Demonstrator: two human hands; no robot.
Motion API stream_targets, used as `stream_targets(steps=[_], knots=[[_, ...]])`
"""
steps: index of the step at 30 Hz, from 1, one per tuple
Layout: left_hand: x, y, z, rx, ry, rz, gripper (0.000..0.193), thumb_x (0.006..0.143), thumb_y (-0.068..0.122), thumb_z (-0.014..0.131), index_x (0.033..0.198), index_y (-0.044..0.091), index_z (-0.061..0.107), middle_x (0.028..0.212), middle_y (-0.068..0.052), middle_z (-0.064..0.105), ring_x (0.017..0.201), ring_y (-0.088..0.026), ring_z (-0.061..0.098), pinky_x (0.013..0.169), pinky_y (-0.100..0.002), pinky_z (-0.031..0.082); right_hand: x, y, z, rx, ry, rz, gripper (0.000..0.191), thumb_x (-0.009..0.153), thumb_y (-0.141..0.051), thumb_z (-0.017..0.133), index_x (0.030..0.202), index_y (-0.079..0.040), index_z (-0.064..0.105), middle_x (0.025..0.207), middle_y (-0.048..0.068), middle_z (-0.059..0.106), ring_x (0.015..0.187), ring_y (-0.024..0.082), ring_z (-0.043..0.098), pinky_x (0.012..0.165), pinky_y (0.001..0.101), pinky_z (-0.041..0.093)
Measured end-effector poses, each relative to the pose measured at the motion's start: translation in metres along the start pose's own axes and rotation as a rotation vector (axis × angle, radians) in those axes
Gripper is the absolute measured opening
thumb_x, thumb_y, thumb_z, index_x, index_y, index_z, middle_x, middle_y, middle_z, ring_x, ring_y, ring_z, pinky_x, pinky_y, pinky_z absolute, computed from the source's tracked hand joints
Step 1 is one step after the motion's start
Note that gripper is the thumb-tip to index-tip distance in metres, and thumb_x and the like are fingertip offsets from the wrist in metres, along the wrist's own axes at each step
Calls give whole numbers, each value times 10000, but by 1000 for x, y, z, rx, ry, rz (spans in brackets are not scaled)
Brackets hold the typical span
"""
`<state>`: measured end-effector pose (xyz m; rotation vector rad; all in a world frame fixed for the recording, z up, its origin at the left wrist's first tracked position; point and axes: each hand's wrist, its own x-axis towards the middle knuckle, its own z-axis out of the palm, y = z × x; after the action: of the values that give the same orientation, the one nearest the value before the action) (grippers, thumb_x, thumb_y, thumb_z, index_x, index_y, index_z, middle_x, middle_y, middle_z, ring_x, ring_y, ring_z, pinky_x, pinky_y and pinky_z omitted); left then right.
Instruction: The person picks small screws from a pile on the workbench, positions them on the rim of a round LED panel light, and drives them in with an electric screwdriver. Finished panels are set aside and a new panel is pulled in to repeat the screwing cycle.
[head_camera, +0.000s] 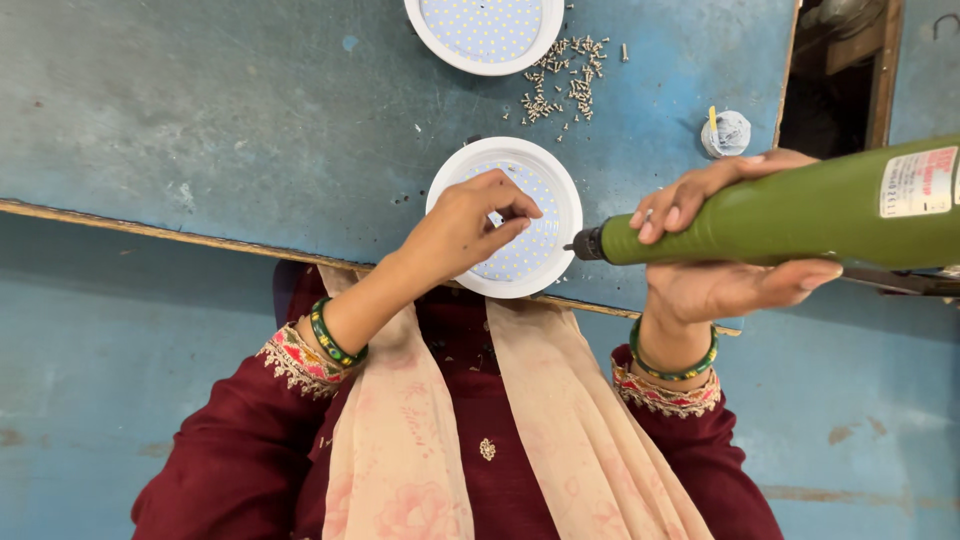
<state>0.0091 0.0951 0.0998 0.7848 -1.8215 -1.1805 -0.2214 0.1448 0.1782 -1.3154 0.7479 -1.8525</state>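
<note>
The left hand (468, 225) rests on top of a round white lamp (560, 195) with a flat face full of tiny yellow dots. The fingertips (515, 215) are pinched together over the middle of that face, as if holding something very small, but I cannot tell what, or if there is anything there at all. The lamp lies on a blue table (250, 120), right at the near edge, just in front of the person. The right hand (725, 245) is wrapped around a long green power screwdriver (790, 215). The fingers curl over the top and the thumb sits under it, so the grip is tight. The tool lies sideways, and its dark tip (582, 245) points at the right rim of the lamp, very close to it. A second white lamp (485, 30) of the same kind sits farther back on the table. Beside it is a small heap of little screws (565, 80). A small whitish roll (727, 133) stands near the table's right edge. The person wears dark red sleeves, green bangles and a pale scarf (560, 420).
</note>
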Motion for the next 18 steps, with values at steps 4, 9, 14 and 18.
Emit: stream_targets(steps=[4,9,14,18], knots=[[-2,5,2,17,-41,-20,129,899,62,769,1027,81,766,933,-70,655,756,-195,669,658,-310,538,6,3,8,22,-36,-1,835,920,-810,479,1211,-29,436,733,172,526,502,256,519,492,378,504],[-4,1,3,26,-10,191,114,917,56,740,1027,83,753,997,-64,692,907,-239,707,788,-338,565,10,7,13,68,-69,19,837,913,-806,494,1218,-28,439,735,169,527,516,250,518,501,377,506],[-11,-1,13,135,-25,111,301,944,87,696,1241,133,664,1004,-59,726,911,-236,732,796,-361,574,10,8,14,76,-69,28,834,911,-808,488,1212,-32,436,724,170,530,501,250,520,496,376,505],[-11,1,19,152,-32,109,415,941,129,721,1326,174,573,978,-37,740,907,-244,734,760,-371,568,10,8,15,66,-37,6,833,916,-809,465,1203,-27,441,712,165,527,483,244,516,466,372,495]])
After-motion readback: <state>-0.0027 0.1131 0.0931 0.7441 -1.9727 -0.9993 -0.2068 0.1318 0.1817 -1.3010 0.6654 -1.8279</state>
